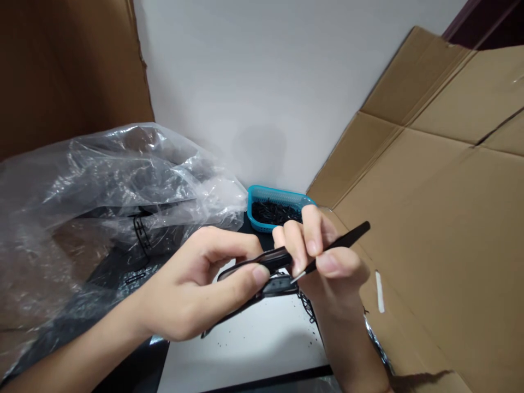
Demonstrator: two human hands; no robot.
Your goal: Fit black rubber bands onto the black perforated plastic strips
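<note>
My left hand (200,284) grips a black eyeglass frame (278,287) between thumb and fingers, holding it above a white surface (254,338). My right hand (327,256) pinches black fine-tipped tweezers (341,244), and their silver tip touches or nearly touches the frame near its hinge. What the tip holds is too small to tell. Behind my right fingers stands a blue plastic mesh basket (270,192), filled with small black pieces (274,212). My fingers hide its right end.
A crumpled clear plastic bag (114,180) covers dark objects at the left. Flattened brown cardboard (413,229) fills the right side. Small black specks lie on the white surface. A white wall (237,82) stands behind.
</note>
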